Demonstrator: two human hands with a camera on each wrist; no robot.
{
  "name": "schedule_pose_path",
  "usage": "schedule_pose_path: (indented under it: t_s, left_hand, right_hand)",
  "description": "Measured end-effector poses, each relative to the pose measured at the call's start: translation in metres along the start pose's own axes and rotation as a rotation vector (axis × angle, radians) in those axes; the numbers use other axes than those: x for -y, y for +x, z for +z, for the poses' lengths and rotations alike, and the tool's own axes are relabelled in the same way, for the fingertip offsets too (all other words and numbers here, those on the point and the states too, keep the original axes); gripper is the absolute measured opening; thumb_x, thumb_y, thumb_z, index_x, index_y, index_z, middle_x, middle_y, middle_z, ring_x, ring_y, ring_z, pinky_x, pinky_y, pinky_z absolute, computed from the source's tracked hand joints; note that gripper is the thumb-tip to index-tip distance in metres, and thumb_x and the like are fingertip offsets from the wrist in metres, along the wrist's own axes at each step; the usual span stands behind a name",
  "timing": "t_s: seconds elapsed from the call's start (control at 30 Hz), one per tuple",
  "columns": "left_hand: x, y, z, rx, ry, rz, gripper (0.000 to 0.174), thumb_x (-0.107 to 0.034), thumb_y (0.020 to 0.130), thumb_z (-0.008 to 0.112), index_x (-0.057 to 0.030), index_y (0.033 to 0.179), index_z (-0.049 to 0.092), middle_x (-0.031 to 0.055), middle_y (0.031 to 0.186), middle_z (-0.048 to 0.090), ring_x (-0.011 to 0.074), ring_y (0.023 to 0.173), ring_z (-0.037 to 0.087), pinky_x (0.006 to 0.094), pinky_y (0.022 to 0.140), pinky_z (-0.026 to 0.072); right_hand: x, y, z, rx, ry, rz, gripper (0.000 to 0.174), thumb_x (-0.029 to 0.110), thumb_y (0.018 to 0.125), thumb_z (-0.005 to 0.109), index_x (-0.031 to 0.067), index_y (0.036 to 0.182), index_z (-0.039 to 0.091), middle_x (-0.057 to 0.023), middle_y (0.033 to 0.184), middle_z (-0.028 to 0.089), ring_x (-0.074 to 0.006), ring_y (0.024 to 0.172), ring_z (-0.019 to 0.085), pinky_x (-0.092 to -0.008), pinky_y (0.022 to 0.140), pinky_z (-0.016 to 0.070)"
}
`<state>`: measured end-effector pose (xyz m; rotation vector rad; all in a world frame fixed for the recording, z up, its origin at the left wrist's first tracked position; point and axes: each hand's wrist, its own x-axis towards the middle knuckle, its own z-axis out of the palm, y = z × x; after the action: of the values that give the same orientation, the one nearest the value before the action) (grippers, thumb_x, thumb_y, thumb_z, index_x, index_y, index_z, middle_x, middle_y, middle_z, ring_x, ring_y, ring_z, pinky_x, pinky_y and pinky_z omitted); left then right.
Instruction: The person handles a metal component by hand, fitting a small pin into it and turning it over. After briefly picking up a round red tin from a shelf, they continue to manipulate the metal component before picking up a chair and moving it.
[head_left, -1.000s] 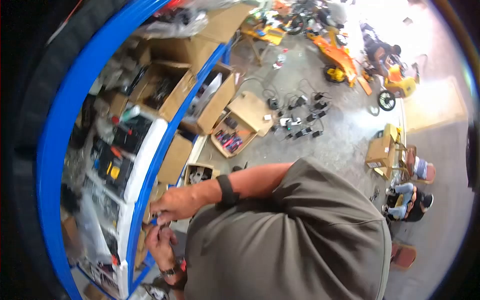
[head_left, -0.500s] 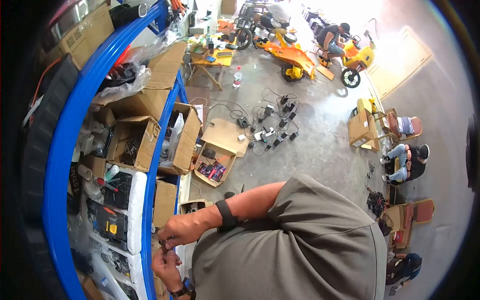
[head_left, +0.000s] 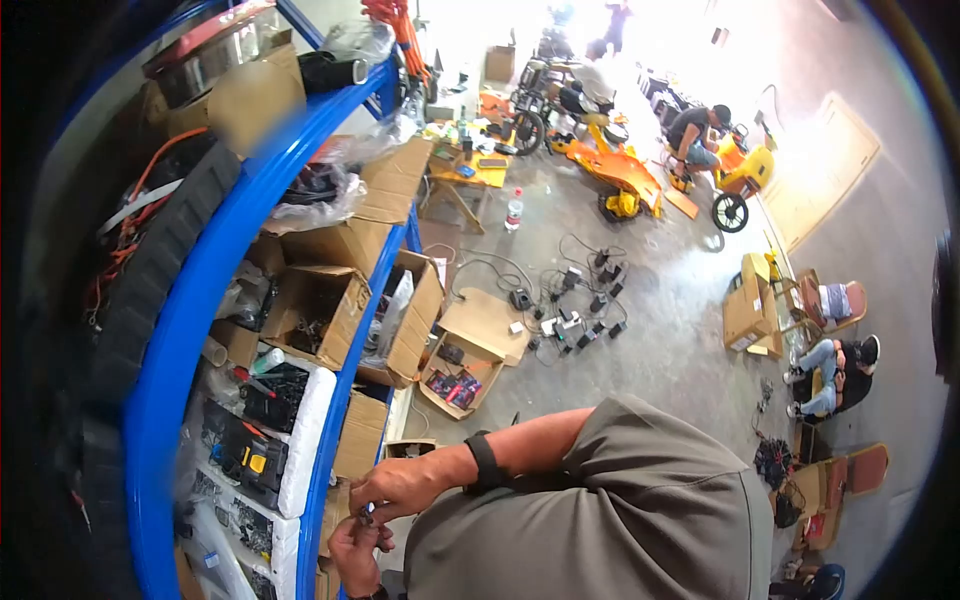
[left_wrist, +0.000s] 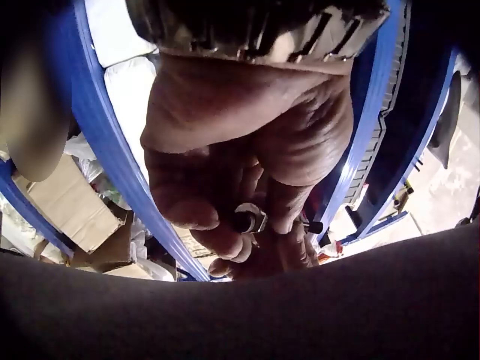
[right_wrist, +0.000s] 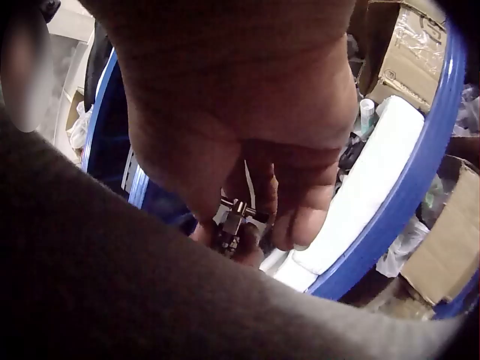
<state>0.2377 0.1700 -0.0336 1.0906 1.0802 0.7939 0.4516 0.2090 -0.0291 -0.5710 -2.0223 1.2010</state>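
Observation:
Both hands meet in front of my chest at the blue shelf rack (head_left: 190, 330). My left hand (head_left: 350, 552), the one with a metal watch, pinches a small metal fitting (left_wrist: 253, 219) with a hex nut between thumb and fingers (left_wrist: 196, 214). My right hand (head_left: 396, 486), with a black band on its wrist, comes from above. Its fingertips (right_wrist: 296, 225) pinch the same fitting (right_wrist: 234, 213). In the head view the fitting (head_left: 366, 514) shows as a tiny glint between the two hands. Most of it is hidden by the fingers.
The rack holds open cardboard boxes (head_left: 320, 310), white foam trays (head_left: 305, 430) with dark tools and a black tyre (head_left: 160, 270). On the concrete floor lie cables and chargers (head_left: 570, 300) and a flat box (head_left: 470, 350). Orange vehicles (head_left: 620, 165) and people are farther off.
The head view has swung, so more of the rack's top and the room shows. Both hands sit lower in the frame and still hold the small fitting between them.

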Motion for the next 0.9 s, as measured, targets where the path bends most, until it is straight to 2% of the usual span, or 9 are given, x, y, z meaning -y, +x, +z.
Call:
schedule_pose_path:
  t_s: [0.17,0.27,0.37,0.43,0.53,0.63,0.67,0.7,0.9]
  left_hand:
    - [0.012,-0.005,-0.014,0.029,0.028,-0.012,0.03,-0.023,0.086,0.074,0.0042,0.093,0.063,0.0076,0.068,0.062,0.0155,0.056,0.06,0.0267,0.05,0.0475]
    - [0.0,-0.01,-0.007,-0.014,0.125,-0.026,0.026,-0.02,0.088,0.072,0.0043,0.093,0.063,0.0074,0.067,0.062,0.0148,0.058,0.06,0.0268,0.051,0.0469]
    - [0.0,-0.009,-0.006,-0.006,0.053,-0.047,0.016,-0.012,0.089,0.065,0.0039,0.094,0.063,0.0072,0.072,0.064,0.0129,0.058,0.059,0.0262,0.054,0.0486]
    - [-0.001,-0.006,-0.006,0.091,-0.046,-0.056,0.017,-0.011,0.089,0.065,0.0031,0.097,0.062,0.0057,0.074,0.064,0.0121,0.062,0.059,0.0261,0.055,0.0485]
    - [-0.008,-0.009,-0.008,0.154,0.025,-0.079,0.015,-0.011,0.091,0.064,0.002,0.099,0.063,0.0032,0.074,0.064,0.0088,0.065,0.059,0.0236,0.055,0.047]
    - [0.01,-0.006,-0.016,0.233,-0.025,-0.079,0.017,-0.014,0.094,0.064,0.0005,0.102,0.065,0.0013,0.074,0.063,0.0067,0.066,0.059,0.0227,0.056,0.0465]
    - [0.007,-0.009,-0.016,0.194,-0.008,-0.093,0.017,-0.013,0.095,0.063,0.0007,0.105,0.065,0.0013,0.076,0.063,0.0068,0.066,0.058,0.0228,0.057,0.047]
    - [0.005,-0.01,-0.016,0.172,0.009,-0.105,0.019,-0.013,0.095,0.063,0.0008,0.108,0.065,0.0013,0.078,0.063,0.0069,0.065,0.058,0.0229,0.058,0.0475]
    - [0.009,-0.017,-0.022,0.107,-0.103,-0.045,0.026,-0.019,0.094,0.068,-0.0008,0.113,0.065,-0.0021,0.079,0.061,0.0037,0.066,0.054,0.022,0.058,0.046]
  right_hand:
    - [-0.007,0.003,0.004,0.038,-0.041,-0.019,0.019,0.014,0.085,0.067,-0.0006,0.096,0.062,-0.0186,0.09,0.063,-0.0388,0.09,0.061,-0.0453,0.077,0.0488]
    - [-0.005,0.004,0.006,0.022,-0.02,-0.027,0.018,0.015,0.085,0.067,0.0001,0.094,0.063,-0.0179,0.09,0.063,-0.0391,0.09,0.061,-0.0455,0.078,0.0486]
    - [0.002,0.003,0.0,-0.014,-0.029,-0.006,0.019,0.016,0.086,0.067,0.0007,0.096,0.063,-0.0181,0.093,0.063,-0.0395,0.09,0.061,-0.0458,0.078,0.0485]
    - [-0.008,0.002,0.006,-0.005,-0.053,0.002,0.02,0.018,0.088,0.066,0.0024,0.1,0.063,-0.0181,0.097,0.063,-0.0388,0.092,0.061,-0.0456,0.079,0.0491]
    - [0.007,0.006,-0.004,-0.045,-0.103,0.054,0.024,0.014,0.089,0.067,0.0036,0.11,0.064,-0.0173,0.1,0.063,-0.0374,0.095,0.062,-0.0433,0.082,0.0509]
    - [0.001,0.01,-0.005,0.008,-0.126,0.031,0.024,0.008,0.086,0.068,0.001,0.109,0.063,-0.0179,0.099,0.063,-0.0364,0.092,0.063,-0.0409,0.078,0.0521]
    - [0.007,0.016,-0.006,0.013,-0.103,0.028,0.025,0.006,0.085,0.068,0.0006,0.109,0.063,-0.0176,0.099,0.063,-0.0349,0.091,0.064,-0.0394,0.076,0.0526]
    - [0.013,0.018,-0.006,0.048,-0.061,0.15,0.027,0.005,0.085,0.068,0.0007,0.11,0.062,-0.0177,0.099,0.063,-0.0341,0.088,0.065,-0.0386,0.075,0.0529]
    - [0.012,0.03,0.0,0.135,-0.081,0.192,0.029,0.004,0.086,0.068,0.0017,0.115,0.061,-0.0163,0.099,0.063,-0.0271,0.083,0.065,-0.033,0.073,0.0513]
